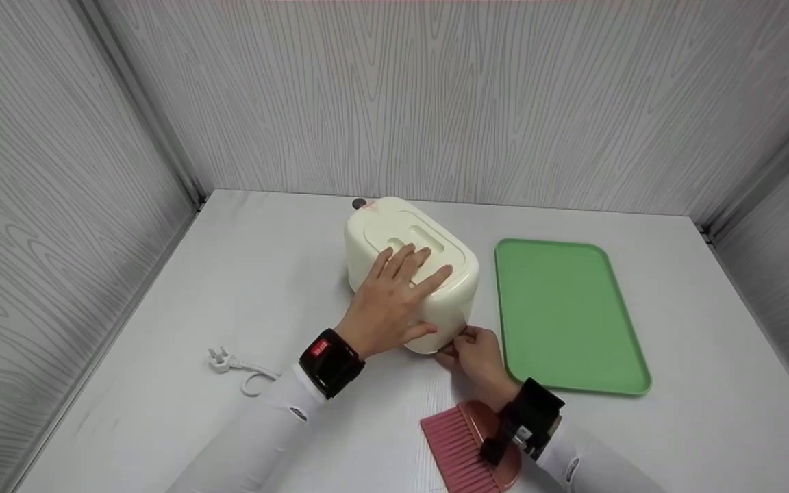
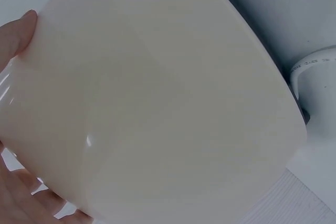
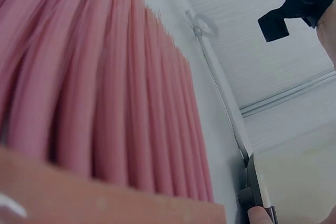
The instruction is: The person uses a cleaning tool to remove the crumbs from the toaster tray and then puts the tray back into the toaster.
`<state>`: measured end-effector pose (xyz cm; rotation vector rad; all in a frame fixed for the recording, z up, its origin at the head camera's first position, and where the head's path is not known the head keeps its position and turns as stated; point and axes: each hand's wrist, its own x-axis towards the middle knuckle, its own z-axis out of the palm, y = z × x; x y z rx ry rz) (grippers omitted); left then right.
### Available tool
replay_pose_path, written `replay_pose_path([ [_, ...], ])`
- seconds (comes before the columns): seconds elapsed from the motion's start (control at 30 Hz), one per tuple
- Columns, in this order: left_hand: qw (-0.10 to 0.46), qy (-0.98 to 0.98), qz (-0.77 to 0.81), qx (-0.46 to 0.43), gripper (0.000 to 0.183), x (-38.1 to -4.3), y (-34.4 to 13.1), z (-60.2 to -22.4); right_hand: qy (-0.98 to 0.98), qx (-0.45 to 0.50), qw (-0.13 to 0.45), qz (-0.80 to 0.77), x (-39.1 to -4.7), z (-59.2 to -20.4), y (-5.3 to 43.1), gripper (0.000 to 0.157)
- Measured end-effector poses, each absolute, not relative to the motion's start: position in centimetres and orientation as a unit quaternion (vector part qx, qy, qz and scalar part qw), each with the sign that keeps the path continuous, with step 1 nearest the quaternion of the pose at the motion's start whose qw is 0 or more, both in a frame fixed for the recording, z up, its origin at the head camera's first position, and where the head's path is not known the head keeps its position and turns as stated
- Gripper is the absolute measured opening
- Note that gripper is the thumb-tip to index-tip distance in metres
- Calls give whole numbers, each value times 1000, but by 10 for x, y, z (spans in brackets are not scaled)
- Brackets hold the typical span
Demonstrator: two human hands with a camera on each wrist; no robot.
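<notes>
A cream appliance that looks like a toaster (image 1: 403, 216), with rounded corners and a recessed top, stands at the table's middle. My left hand (image 1: 389, 300) rests across its top with fingers spread and thumb down its near side. My right hand (image 1: 477, 356) grips the bottom edge at the near right corner, some fingers hidden beneath. In the right wrist view, a fingertip (image 3: 259, 215) touches the dark base (image 3: 255, 184), which has a small foot. The toaster's smooth cream side (image 2: 157, 98) fills the left wrist view.
A green tray (image 1: 566, 315) lies right of the toaster. Under my right wrist is a brush with pink bristles (image 1: 459, 448). A white plug (image 1: 220, 359) and its cord lie left of my left forearm. Wood-grain panels (image 1: 408, 96) enclose the table.
</notes>
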<state>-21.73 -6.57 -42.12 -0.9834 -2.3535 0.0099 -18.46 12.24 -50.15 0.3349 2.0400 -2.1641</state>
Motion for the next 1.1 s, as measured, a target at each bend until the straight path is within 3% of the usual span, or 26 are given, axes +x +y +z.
replay_pose_path([
  [0.57,286,-885,-5,-368,92,-217,-68,-421,706,119,53,-696,-182,-504,125,22],
  [1.1,275,-888,-8,-369,92,-217,-66,-422,672,152,53,-723,-182,-505,128,31],
])
